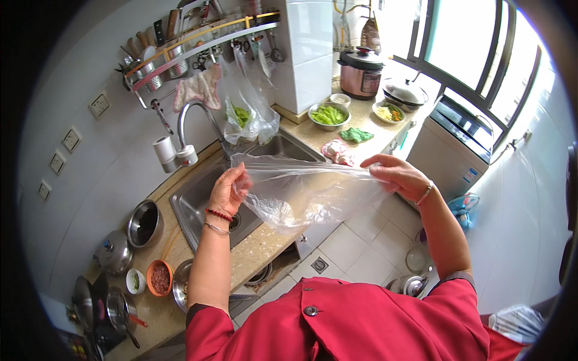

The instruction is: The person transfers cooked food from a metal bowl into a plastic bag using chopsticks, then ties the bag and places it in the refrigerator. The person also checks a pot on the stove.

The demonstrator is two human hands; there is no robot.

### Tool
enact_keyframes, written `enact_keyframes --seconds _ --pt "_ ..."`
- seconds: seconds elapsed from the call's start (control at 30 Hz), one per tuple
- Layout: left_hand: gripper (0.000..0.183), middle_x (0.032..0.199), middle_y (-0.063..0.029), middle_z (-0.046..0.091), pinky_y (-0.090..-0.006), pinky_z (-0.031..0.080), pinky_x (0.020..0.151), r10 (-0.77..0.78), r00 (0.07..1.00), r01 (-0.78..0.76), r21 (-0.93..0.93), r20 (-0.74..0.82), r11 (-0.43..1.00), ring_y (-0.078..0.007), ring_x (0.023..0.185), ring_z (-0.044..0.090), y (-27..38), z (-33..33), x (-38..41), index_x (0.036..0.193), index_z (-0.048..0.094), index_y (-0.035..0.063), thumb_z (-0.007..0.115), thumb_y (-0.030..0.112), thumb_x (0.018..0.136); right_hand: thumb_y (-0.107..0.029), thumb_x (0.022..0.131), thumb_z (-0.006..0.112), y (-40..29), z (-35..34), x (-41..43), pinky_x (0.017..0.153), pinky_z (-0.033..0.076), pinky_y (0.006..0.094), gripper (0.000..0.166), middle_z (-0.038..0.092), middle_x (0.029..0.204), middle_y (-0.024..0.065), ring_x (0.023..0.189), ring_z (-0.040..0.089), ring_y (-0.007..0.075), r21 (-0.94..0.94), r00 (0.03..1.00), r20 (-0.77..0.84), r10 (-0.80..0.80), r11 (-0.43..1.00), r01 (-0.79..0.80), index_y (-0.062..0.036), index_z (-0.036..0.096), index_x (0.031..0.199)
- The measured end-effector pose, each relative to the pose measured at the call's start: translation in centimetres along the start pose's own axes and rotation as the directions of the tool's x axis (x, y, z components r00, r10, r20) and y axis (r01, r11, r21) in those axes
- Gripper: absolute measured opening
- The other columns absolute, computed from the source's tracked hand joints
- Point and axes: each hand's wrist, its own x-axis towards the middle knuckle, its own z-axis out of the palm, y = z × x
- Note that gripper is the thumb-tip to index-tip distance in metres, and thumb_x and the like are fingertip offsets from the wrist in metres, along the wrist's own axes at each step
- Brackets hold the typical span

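A clear plastic bag is stretched wide between my two hands, above the counter's front edge and the sink. My left hand pinches its left top corner, thumb up, over the steel sink basin. At the right top corner, my right hand grips the bag's rim between thumb and fingers. Some pale, whitish matter shows low in the bag or through it; I cannot tell which. Behind the bag lie a red-edged cloth and a green cloth on the counter.
A curved faucet rises behind the sink. Bowls of green vegetable pieces and mixed cut food stand near a pressure cooker. At left are an orange bowl of meat, a steel pot and chopsticks. Bags hang above the sink.
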Motion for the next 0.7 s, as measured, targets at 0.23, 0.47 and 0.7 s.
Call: enact_keyframes --seconds 0.23,0.47,0.7 --pt "0.022 0.075 0.0012 0.065 -0.0252 0.046 0.053 0.106 0.985 -0.089 0.127 -0.137 0.988 -0.0133 0.065 0.064 2.0 1.3 -3.6 0.087 0.065 0.0137 0.075 0.033 0.084 -0.027 0.087 0.071 0.7 -1.0 4.7 0.052 0.032 0.0207 0.024 0.051 0.071 -0.0061 0.06 0.042 0.0028 -0.328 0.994 -0.11 -0.021 0.945 -0.017 -0.0078 0.065 0.102" --pt "0.029 0.075 -0.0006 0.064 -0.0244 0.049 0.056 0.232 0.964 -0.181 0.315 -0.131 0.932 -0.0126 0.066 0.064 1.8 3.4 -7.1 0.093 0.065 0.0095 0.063 0.039 0.093 -0.028 0.091 0.067 1.0 1.0 7.6 0.049 0.041 0.0216 0.024 0.053 0.071 -0.0032 0.055 0.053 0.0066 -0.275 0.98 -0.078 -0.183 0.949 0.156 -0.0054 0.062 0.096" --pt "0.032 0.085 -0.0019 0.065 -0.0258 0.05 0.071 0.343 0.932 -0.277 0.375 -0.119 0.885 -0.0118 0.079 0.063 1.2 3.5 -8.6 0.102 0.065 0.0075 0.059 0.038 0.097 -0.022 0.092 0.066 1.2 3.5 9.2 0.043 0.039 0.0214 0.022 0.058 0.075 0.0014 0.049 0.053 0.007 -0.21 0.975 0.011 -0.221 0.953 0.218 -0.0027 0.059 0.102"
